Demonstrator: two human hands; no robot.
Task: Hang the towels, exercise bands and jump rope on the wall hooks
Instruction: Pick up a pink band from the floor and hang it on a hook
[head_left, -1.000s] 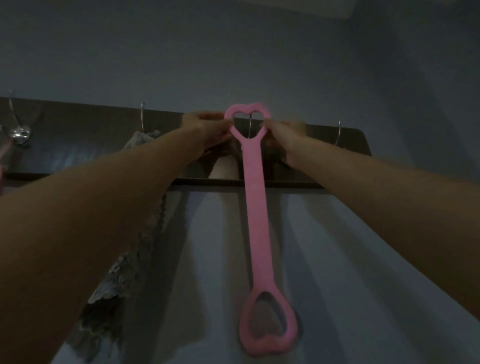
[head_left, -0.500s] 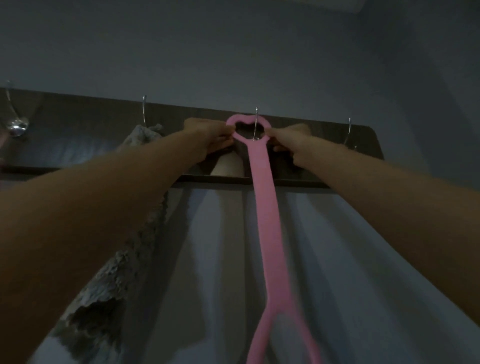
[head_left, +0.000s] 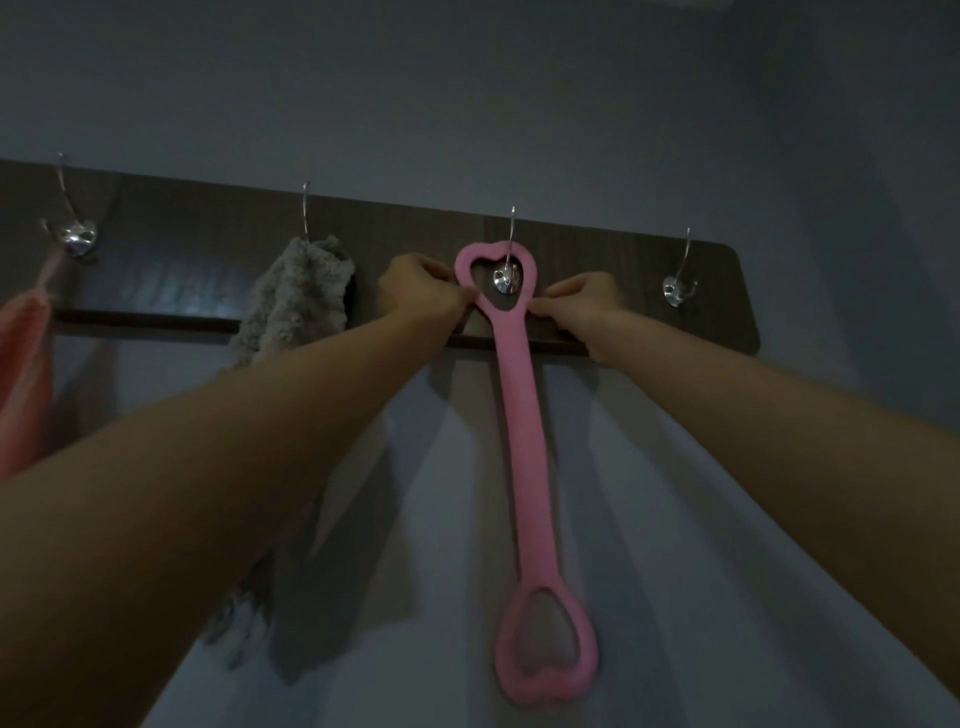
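Left hand (head_left: 423, 291) and right hand (head_left: 582, 306) each pinch one side of the pink band (head_left: 524, 441) at its top loop. That loop sits round a shiny hook (head_left: 506, 278) between them. A grey towel (head_left: 298, 301) hangs beside, partly behind the left arm (head_left: 234, 467).

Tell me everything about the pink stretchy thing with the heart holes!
The pink exercise band is a long, flat, rubbery-looking strap with a heart-shaped loop at each end. It hangs almost straight down the wall. Its upper loop goes around the metal hook third from the left on the dark wooden board, and the hook's shiny base shows through the heart. The left hand pinches that loop's left side and the right hand pinches its right side. The lower loop dangles free.
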